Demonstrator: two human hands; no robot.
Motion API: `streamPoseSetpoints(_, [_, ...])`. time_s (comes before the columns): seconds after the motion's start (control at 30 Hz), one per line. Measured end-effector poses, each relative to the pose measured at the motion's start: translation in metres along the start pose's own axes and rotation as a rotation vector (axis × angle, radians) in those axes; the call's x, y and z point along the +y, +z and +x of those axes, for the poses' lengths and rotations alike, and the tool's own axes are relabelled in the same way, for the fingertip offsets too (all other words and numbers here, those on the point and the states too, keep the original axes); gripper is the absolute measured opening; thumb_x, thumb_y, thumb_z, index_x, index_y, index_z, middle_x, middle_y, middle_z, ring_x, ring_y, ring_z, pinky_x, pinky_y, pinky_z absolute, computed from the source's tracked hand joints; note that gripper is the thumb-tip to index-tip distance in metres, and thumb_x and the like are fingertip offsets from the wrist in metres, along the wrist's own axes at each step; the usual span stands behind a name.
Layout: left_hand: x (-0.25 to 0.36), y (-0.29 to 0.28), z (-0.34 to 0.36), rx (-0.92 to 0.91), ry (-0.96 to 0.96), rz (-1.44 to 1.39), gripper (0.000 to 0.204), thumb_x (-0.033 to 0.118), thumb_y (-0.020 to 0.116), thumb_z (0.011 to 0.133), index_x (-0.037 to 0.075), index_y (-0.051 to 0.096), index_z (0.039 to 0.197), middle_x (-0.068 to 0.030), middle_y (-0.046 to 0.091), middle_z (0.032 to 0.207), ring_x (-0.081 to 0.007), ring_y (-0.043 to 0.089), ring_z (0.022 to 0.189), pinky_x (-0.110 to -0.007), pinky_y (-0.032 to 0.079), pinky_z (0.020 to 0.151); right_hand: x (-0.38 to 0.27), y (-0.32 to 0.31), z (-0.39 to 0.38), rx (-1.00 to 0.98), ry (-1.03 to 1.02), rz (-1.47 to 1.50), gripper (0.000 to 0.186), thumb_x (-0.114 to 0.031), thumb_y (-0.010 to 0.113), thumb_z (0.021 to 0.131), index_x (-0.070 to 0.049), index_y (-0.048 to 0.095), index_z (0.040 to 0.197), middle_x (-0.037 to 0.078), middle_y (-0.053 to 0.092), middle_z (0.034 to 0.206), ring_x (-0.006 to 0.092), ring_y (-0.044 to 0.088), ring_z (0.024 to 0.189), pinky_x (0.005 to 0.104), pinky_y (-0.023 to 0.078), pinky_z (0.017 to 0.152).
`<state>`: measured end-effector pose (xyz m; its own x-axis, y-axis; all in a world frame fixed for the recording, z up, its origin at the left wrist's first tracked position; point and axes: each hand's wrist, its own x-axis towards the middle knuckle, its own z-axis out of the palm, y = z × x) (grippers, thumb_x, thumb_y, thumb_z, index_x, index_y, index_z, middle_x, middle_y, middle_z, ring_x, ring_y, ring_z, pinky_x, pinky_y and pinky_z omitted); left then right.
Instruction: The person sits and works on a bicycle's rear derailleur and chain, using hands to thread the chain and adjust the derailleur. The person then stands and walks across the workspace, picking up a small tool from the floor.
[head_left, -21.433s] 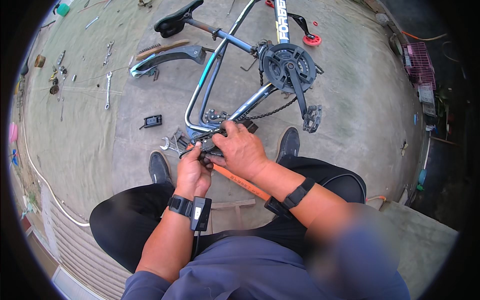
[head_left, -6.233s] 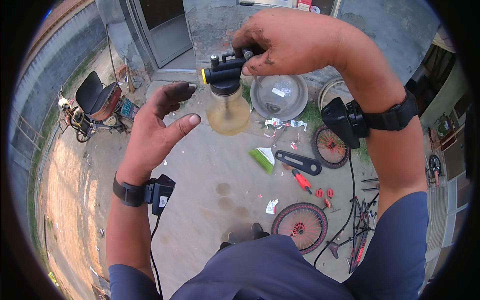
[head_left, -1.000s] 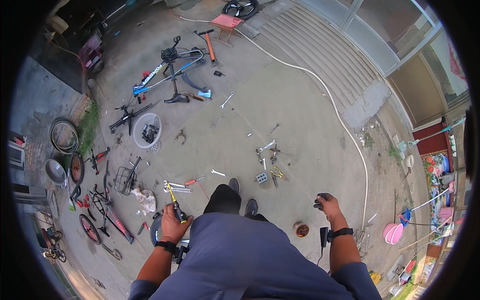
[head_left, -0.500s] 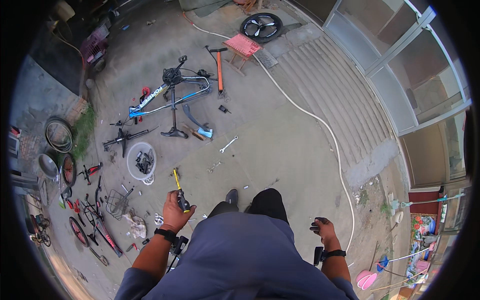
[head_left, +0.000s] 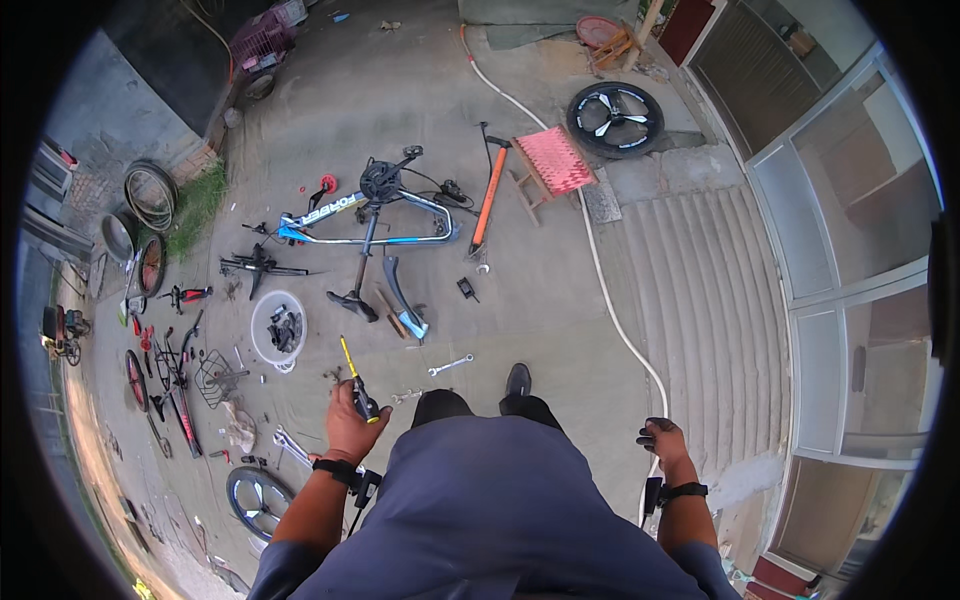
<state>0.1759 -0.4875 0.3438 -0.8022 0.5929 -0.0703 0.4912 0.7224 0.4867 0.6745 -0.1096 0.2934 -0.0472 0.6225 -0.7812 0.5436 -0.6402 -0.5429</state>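
In my left hand [head_left: 352, 428] is a screwdriver [head_left: 359, 385], its yellow shaft pointing ahead and its dark handle inside my closed fingers. My right hand [head_left: 664, 442] hangs off to the right with curled, dark fingertips; whatever may be between them is too small to make out. Ahead on the concrete lies a blue and white bicycle frame [head_left: 325, 212], with a fork [head_left: 258, 265] to its left. A combination wrench [head_left: 450, 365] rests on the ground before my feet. A white tub [head_left: 257, 330] of black parts stands ahead of my left hand.
A black wheel [head_left: 615, 118], a stool with a red woven seat [head_left: 553, 160] and an orange pump [head_left: 489, 195] are ahead. A pale hose [head_left: 606, 285] runs along the ground beside the steps [head_left: 705, 290]. Another bicycle frame [head_left: 180, 390] lies on the left.
The view has shifted ahead and to the right over the yard; one shoe shows farther forward. The screwdriver stays in my left hand. A black wheel now shows beside my left forearm.
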Motion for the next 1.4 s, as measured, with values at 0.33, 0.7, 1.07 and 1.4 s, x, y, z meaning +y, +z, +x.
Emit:
streamPoseSetpoints(0.33, [0.081, 0.024, 0.112, 0.019, -0.225, -0.014, 0.078, 0.030, 0.092, 0.070, -0.003, 0.051, 0.128, -0.0189, 0.057, 0.123, -0.0392, 0.062, 0.108, -0.045, 0.053, 0.090, -0.302, 0.059, 0.169, -0.188, -0.234, -0.164, 0.030, -0.018, 0.068, 0.100, 0.001, 0.066, 0.123, 0.012, 0.073, 0.100, 0.0222, 0.073, 0.080, 0.0314, 0.053, 0.070])
streamPoseSetpoints(0.7, [0.123, 0.050, 0.286, 0.172, -0.369, -0.111, 0.080, 0.029, 0.091, 0.072, -0.005, 0.048, 0.131, -0.0207, 0.054, 0.124, -0.0404, 0.061, 0.110, -0.045, 0.053, 0.092, -0.490, 0.169, 0.282, -0.397, -0.193, -0.461, 0.029, -0.018, 0.067, 0.101, -0.001, 0.065, 0.125, 0.010, 0.073, 0.102, 0.0206, 0.073, 0.085, 0.0315, 0.053, 0.073])
streamPoseSetpoints(1.07, [0.184, 0.081, 0.356, 0.365, -0.779, -0.123, 0.081, 0.027, 0.092, 0.070, -0.003, 0.048, 0.131, -0.0218, 0.055, 0.124, -0.0422, 0.060, 0.110, -0.046, 0.053, 0.092, -0.689, 0.313, 0.422, -0.686, -0.315, -0.743, 0.024, -0.014, 0.068, 0.100, -0.002, 0.067, 0.121, 0.009, 0.073, 0.100, 0.0218, 0.074, 0.079, 0.0345, 0.052, 0.070])
streamPoseSetpoints(1.4, [0.251, 0.105, 0.413, 0.456, -0.934, -0.164, 0.083, 0.030, 0.093, 0.070, -0.001, 0.047, 0.132, -0.0206, 0.055, 0.128, -0.0419, 0.059, 0.115, -0.046, 0.052, 0.095, -0.836, 0.428, 0.425, -0.755, -0.364, -0.896, 0.027, -0.009, 0.066, 0.100, 0.004, 0.063, 0.123, 0.013, 0.071, 0.097, 0.0220, 0.071, 0.079, 0.0328, 0.059, 0.069])
